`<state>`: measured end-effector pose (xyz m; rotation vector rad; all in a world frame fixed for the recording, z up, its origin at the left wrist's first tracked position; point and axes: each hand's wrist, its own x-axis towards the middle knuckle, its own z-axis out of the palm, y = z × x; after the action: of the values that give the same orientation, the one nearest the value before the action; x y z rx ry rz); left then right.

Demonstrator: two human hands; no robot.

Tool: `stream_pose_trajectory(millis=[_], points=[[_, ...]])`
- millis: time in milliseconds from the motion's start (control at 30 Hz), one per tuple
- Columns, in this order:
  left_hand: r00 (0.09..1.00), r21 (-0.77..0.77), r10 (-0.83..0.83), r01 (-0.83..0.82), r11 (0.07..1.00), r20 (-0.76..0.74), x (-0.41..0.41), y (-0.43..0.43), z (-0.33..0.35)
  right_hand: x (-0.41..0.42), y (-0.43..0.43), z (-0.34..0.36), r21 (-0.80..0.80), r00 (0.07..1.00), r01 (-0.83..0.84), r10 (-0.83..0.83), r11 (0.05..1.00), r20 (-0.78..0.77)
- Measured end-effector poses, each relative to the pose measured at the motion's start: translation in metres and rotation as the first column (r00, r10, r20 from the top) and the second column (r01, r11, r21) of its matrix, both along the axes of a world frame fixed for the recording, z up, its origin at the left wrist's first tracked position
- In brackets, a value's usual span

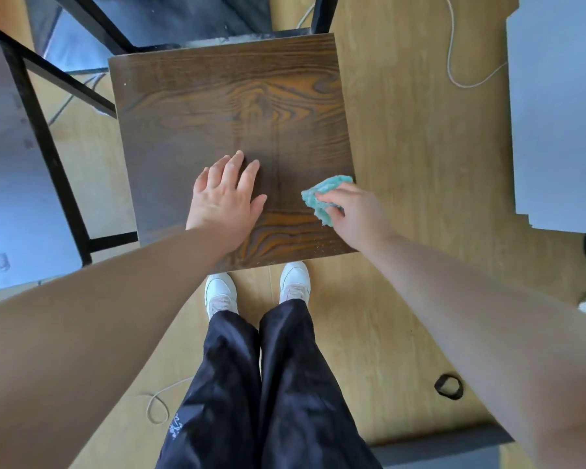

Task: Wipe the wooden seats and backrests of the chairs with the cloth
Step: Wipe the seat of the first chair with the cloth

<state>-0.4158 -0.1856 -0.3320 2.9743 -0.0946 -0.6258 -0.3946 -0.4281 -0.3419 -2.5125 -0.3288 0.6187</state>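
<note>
On the near right edge of the wooden seat (230, 137), the right hand (356, 214) pinches the bunched teal cloth (322, 198) — seat-wiping step. Left hand (224, 201) rests flat, fingers spread, bracing. Next likely calls for strokes leftward and far — most of the seat remains.

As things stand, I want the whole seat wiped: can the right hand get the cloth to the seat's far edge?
Probably yes. The right hand grips the cloth at the seat's near right edge, bare wood lies ahead of it, and the left hand rests flat further left, off that path.
</note>
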Motion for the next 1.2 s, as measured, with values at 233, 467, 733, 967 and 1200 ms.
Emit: stream_pose_trajectory(millis=[233, 467, 733, 967, 1200], points=[[0.999, -0.002, -0.009, 0.009, 1.000, 0.031, 0.000, 0.001, 0.006, -0.080, 0.031, 0.001, 0.061, 0.991, -0.072, 0.079, 0.996, -0.112], [0.995, 0.033, -0.039, 0.036, 0.999, 0.087, 0.031, 0.003, 0.014, -0.074, 0.039, 0.014, 0.161, 0.976, 0.155, -0.126, 0.975, -0.180], [0.992, 0.039, 0.023, -0.028, 0.999, 0.121, 0.089, 0.000, 0.018, 0.058, 0.019, 0.025, 0.320, 0.830, 0.553, -0.543, 0.769, -0.130], [0.992, 0.038, 0.039, -0.044, 0.998, 0.122, 0.121, -0.003, 0.012, 0.145, 0.028, 0.003, 0.066, 0.917, 0.398, -0.399, 0.915, 0.002], [0.995, 0.026, 0.035, -0.037, 0.999, 0.089, 0.118, 0.000, 0.009, 0.103, 0.036, -0.008, 0.031, 0.970, 0.224, -0.226, 0.974, 0.086]])
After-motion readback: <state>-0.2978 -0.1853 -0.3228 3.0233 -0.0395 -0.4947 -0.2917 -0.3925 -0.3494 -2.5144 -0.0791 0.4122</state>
